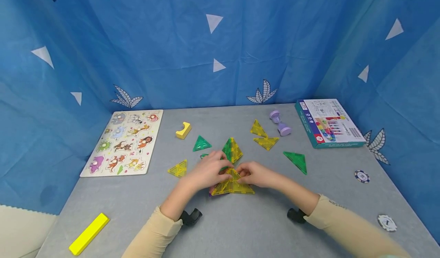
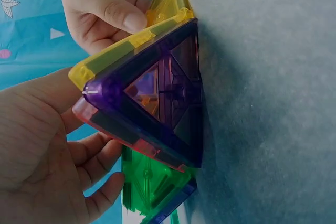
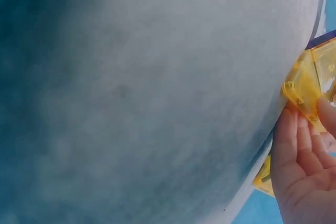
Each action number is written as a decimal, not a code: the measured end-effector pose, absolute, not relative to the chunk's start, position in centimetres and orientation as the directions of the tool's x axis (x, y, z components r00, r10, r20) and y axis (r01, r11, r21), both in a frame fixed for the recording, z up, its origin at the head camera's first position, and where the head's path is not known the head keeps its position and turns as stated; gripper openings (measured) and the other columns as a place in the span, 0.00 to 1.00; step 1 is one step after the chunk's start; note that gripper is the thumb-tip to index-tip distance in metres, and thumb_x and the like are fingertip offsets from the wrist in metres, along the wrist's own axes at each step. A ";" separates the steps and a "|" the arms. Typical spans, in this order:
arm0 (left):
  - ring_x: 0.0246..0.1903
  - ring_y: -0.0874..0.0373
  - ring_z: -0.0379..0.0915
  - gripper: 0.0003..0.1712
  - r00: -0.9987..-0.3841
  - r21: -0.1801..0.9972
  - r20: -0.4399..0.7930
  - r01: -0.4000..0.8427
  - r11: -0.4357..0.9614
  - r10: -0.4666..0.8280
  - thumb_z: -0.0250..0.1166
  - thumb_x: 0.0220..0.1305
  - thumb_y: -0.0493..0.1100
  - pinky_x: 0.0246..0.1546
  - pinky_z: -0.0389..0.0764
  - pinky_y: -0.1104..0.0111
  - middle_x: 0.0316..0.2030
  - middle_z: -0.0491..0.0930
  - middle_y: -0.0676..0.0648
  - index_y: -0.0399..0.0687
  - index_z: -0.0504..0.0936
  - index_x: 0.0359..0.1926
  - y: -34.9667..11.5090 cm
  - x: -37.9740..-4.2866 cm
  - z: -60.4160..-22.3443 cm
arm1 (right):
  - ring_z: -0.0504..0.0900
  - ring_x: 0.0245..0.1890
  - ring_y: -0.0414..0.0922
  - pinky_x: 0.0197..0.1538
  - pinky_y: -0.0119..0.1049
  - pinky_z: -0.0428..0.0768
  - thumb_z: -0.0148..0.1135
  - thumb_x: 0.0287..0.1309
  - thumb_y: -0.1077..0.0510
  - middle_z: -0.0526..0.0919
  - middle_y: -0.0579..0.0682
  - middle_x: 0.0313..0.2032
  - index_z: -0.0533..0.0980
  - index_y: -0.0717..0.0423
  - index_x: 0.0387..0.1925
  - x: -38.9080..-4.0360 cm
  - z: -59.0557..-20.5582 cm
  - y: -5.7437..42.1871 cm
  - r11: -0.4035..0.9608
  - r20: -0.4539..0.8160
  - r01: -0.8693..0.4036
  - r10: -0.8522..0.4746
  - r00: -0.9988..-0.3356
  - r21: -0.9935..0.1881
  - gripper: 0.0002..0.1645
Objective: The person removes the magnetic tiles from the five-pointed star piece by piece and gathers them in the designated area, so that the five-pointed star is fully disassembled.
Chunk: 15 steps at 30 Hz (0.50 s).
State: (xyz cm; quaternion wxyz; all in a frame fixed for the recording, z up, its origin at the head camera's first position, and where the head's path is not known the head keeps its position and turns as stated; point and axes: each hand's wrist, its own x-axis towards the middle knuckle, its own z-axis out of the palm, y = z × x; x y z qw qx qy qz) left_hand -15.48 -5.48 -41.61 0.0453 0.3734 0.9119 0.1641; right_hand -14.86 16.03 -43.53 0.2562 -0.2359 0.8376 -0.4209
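Translucent magnetic triangle tiles stand joined as a small pyramid-like build on the table. Its front has a yellow tile [image 1: 222, 188]; a purple tile [image 2: 181, 95] and a green tile [image 2: 152, 177] show on its side in the left wrist view. My left hand [image 1: 211, 171] holds the build near its peak, thumb at the front and fingers behind. On its right side my right hand [image 1: 256, 174] pinches another yellow triangle tile [image 3: 303, 85] between thumb and fingers, its edge against the first. Just behind stand an upright green tile [image 1: 227, 148] and yellow tile [image 1: 235, 151].
Loose yellow tiles [image 1: 266, 142] and green tiles [image 1: 296, 161] lie around the build. Further out are an animal puzzle board [image 1: 151, 151], a yellow arch block [image 1: 184, 131], a purple sand timer [image 1: 280, 123], a boxed toy [image 1: 338, 145], poker chips [image 1: 362, 176] and a long yellow block [image 1: 89, 234].
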 end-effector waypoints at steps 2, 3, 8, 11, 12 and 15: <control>0.41 0.60 0.62 0.18 -0.721 0.324 0.039 0.664 0.674 0.692 0.65 0.58 0.57 0.39 0.68 0.66 0.43 0.70 0.55 0.58 0.82 0.48 -5.5 -15.5 -41.6 | 0.73 0.22 0.40 0.27 0.34 0.74 0.61 0.58 0.62 0.78 0.48 0.26 0.76 0.61 0.44 -14.9 -43.6 16.2 0.515 -0.238 -0.149 -0.610 -0.756 -0.844 0.12; 0.41 0.60 0.62 0.17 -0.723 0.320 0.037 0.663 0.677 0.690 0.64 0.59 0.57 0.39 0.68 0.66 0.44 0.70 0.54 0.58 0.82 0.47 -5.5 -15.5 -41.5 | 0.72 0.21 0.41 0.26 0.35 0.73 0.61 0.59 0.62 0.78 0.49 0.25 0.76 0.62 0.44 -14.9 -43.6 16.3 0.503 -0.238 -0.139 -0.612 -0.754 -0.853 0.11; 0.38 0.59 0.60 0.15 -0.728 0.325 0.038 0.656 0.681 0.684 0.66 0.58 0.55 0.35 0.65 0.66 0.43 0.71 0.55 0.58 0.82 0.45 -5.4 -15.6 -41.3 | 0.73 0.22 0.44 0.27 0.38 0.75 0.59 0.59 0.65 0.78 0.51 0.27 0.75 0.64 0.44 -15.2 -43.5 17.3 0.477 -0.218 -0.124 -0.599 -0.771 -0.870 0.11; 0.36 0.59 0.59 0.15 -0.727 0.337 0.039 0.656 0.675 0.686 0.66 0.57 0.54 0.34 0.64 0.66 0.42 0.71 0.56 0.57 0.82 0.44 -5.5 -15.7 -41.3 | 0.73 0.23 0.45 0.27 0.39 0.75 0.59 0.59 0.65 0.78 0.52 0.28 0.75 0.65 0.44 -15.4 -43.3 18.2 0.483 -0.226 -0.101 -0.572 -0.789 -0.870 0.11; 0.36 0.59 0.59 0.15 -0.726 0.341 0.038 0.656 0.674 0.687 0.66 0.57 0.54 0.34 0.64 0.66 0.42 0.70 0.56 0.56 0.82 0.44 -5.6 -15.7 -41.3 | 0.73 0.23 0.45 0.28 0.39 0.75 0.59 0.59 0.65 0.78 0.52 0.28 0.74 0.65 0.45 -15.4 -43.2 18.6 0.486 -0.230 -0.092 -0.563 -0.794 -0.869 0.12; 0.36 0.59 0.58 0.14 -0.726 0.340 0.036 0.655 0.674 0.687 0.67 0.57 0.54 0.34 0.64 0.66 0.42 0.70 0.57 0.57 0.82 0.43 -5.7 -15.7 -41.4 | 0.74 0.25 0.44 0.30 0.39 0.76 0.58 0.60 0.64 0.79 0.51 0.29 0.74 0.66 0.47 -15.7 -42.6 19.9 0.515 -0.248 -0.072 -0.525 -0.814 -0.854 0.14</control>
